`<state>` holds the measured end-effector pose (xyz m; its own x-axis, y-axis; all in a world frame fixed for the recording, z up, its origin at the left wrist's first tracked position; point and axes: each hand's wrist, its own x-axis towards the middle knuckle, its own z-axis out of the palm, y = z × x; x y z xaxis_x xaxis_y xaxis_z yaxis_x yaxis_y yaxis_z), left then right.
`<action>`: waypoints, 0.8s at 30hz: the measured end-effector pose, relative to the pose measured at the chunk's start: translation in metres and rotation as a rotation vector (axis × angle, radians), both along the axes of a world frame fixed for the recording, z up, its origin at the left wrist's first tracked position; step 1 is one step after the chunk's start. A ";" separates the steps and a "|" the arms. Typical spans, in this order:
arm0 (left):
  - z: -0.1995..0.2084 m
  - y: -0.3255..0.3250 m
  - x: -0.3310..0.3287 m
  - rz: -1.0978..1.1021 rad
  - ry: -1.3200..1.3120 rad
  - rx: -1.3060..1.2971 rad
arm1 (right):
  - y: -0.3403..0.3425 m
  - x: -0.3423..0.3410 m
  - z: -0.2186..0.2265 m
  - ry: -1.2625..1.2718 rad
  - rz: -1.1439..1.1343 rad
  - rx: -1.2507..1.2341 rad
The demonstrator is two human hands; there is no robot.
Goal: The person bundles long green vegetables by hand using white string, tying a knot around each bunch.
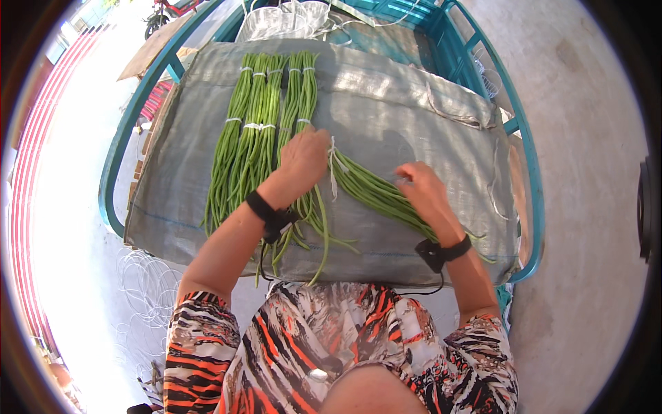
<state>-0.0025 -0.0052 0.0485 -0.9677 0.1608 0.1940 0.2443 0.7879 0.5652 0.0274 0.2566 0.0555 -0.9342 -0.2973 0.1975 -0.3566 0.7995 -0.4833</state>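
Several bundles of long green beans (255,103) lie side by side, lengthwise toward me, bound with white ties (259,126). My left hand (307,157) is closed over the rightmost of these bundles, beside its lower tie; what its fingers grip is hidden. Another bunch of long beans (376,190) lies slanting to the right of them, with a white strip (333,169) around its upper left end. Just above that bunch, my right hand (422,185) has its fingers curled together, and I cannot make out anything in them. Its forearm covers part of the beans.
The beans lie on a grey woven sheet (386,103) across a teal metal cart frame (527,207). Toward the back stands a clear plastic basket (286,21). White cord loops (148,283) lie on the floor to the left. Black straps with small devices and cables circle both wrists.
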 end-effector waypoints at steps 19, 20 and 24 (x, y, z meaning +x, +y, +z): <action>-0.027 0.017 -0.073 0.132 -0.239 -0.206 | -0.119 -0.003 -0.048 0.111 -0.098 0.221; -0.029 0.015 -0.075 0.098 -0.275 -0.210 | -0.120 -0.003 -0.048 0.108 -0.087 0.215; -0.036 0.015 -0.070 0.009 -0.121 -0.198 | -0.116 -0.001 -0.046 0.082 -0.074 0.197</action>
